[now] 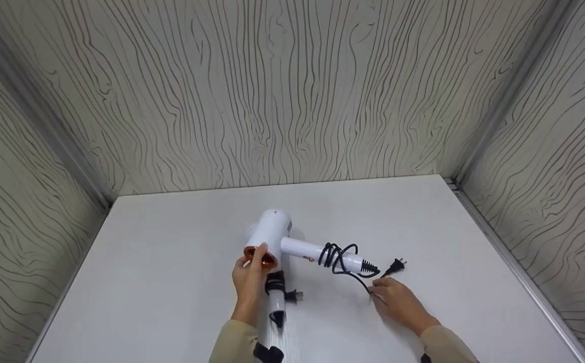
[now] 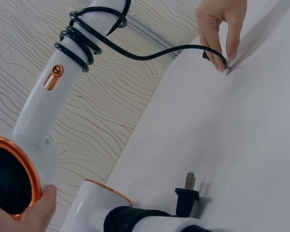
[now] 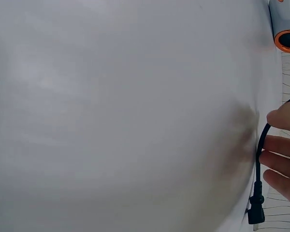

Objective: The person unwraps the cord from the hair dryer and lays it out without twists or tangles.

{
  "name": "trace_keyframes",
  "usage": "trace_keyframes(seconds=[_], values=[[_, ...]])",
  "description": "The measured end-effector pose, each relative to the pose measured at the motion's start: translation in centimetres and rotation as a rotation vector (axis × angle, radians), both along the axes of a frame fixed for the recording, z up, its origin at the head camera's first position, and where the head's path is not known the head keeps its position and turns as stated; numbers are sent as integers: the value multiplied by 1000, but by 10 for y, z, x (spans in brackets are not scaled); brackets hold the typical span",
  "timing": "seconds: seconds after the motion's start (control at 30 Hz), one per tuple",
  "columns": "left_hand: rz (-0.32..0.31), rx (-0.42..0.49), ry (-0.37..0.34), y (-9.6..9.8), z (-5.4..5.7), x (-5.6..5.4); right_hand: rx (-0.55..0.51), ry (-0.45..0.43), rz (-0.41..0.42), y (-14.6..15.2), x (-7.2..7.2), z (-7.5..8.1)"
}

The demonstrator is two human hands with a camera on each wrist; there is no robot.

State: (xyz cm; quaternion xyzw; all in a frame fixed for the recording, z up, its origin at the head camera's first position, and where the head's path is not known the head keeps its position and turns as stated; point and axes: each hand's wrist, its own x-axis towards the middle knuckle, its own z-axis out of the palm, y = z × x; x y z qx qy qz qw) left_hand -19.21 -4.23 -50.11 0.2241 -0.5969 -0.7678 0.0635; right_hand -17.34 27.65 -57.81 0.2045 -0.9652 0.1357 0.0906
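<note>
Lower dryer [image 1: 277, 301] partly hidden, upper dryer [image 2: 46, 106] edge-cropped

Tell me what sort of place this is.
It looks like a small booth or enclosed workstation, though I can't be certain: wood-grain-patterned panels stand on three sides, grey strips run along their corners, and a white tabletop lies between them.

You could read no lettering, brand or number on any surface. On the held hair dryer [image 1: 270, 229], the copper-coloured switch [image 2: 51, 81] bore a small dark mark [image 2: 56, 70] at its round end, too small to identify.
</note>
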Motion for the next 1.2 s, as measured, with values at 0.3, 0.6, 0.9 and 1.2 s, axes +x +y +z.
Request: trace_keyframes(seconds=[0.3, 0.6, 0.9, 1.2], values=[[15, 21, 5, 3, 3, 0, 101, -53, 71, -2, 12, 5], [1, -9, -16, 6, 5, 2, 98, -29, 35, -9, 16, 1], [22, 41, 3, 8, 5, 3, 54, 45, 18, -8, 14, 5], [27, -2, -2, 4, 4, 2, 29, 18, 18, -12, 12, 19]])
